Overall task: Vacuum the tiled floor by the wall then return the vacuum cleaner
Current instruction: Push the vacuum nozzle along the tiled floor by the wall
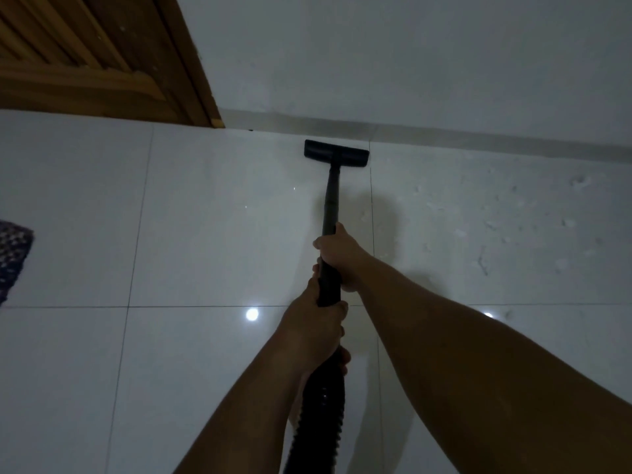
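Observation:
A black vacuum wand (pixel 331 200) runs from my hands down to a flat black floor nozzle (pixel 337 153), which rests on the glossy white tiled floor (pixel 212 213) just short of the baseboard of the white wall (pixel 410 63). My right hand (pixel 338 249) grips the wand higher up. My left hand (pixel 316 328) holds it lower, where the ribbed black hose (pixel 321 415) joins. The hose runs out of the bottom of the view. The vacuum's body is out of sight.
A wooden door (pixel 85 53) and its frame stand at the upper left, meeting the floor beside the wall. A dark woven mat (pixel 12 254) lies at the left edge. Pale specks and smudges (pixel 513 227) dot the tiles to the right of the wand.

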